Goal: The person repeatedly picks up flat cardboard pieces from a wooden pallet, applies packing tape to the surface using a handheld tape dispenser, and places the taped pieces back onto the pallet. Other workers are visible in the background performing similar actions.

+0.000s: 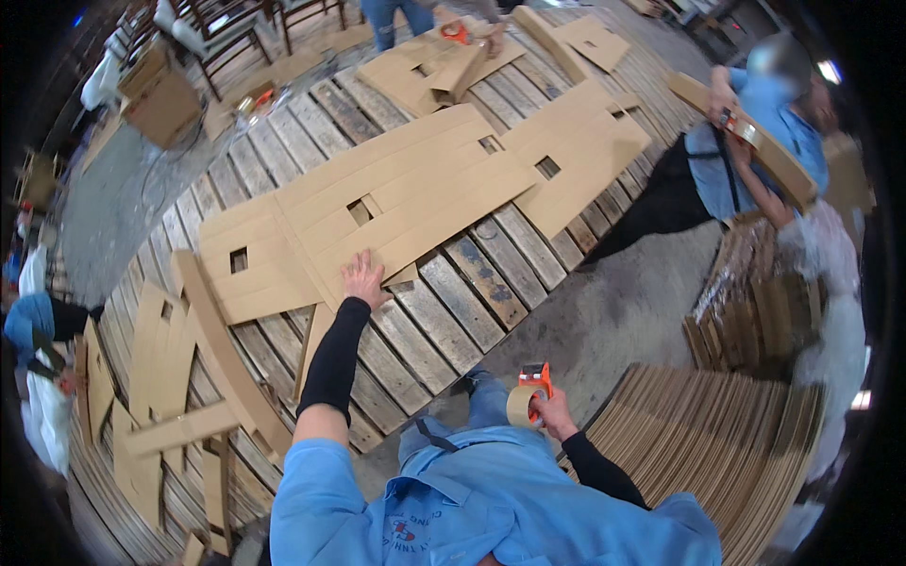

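Observation:
My left hand (pixel 364 279) reaches forward and rests with spread fingers on the near edge of a large flat cardboard sheet (pixel 406 193) with small square cut-outs, lying on a floor of wooden planks (pixel 444 311). My right hand (pixel 550 407) is held close to my body and grips an orange tape dispenser (pixel 528 394) with a tan tape roll. Both arms wear black sleeves under a blue shirt.
More flat cardboard pieces (pixel 170 377) lie at left and another sheet (pixel 576 141) at right. A tall stack of flattened cardboard (pixel 698 443) stands at lower right. A person in blue (pixel 746 141) holds a cardboard piece at right. Other people work at left and far back.

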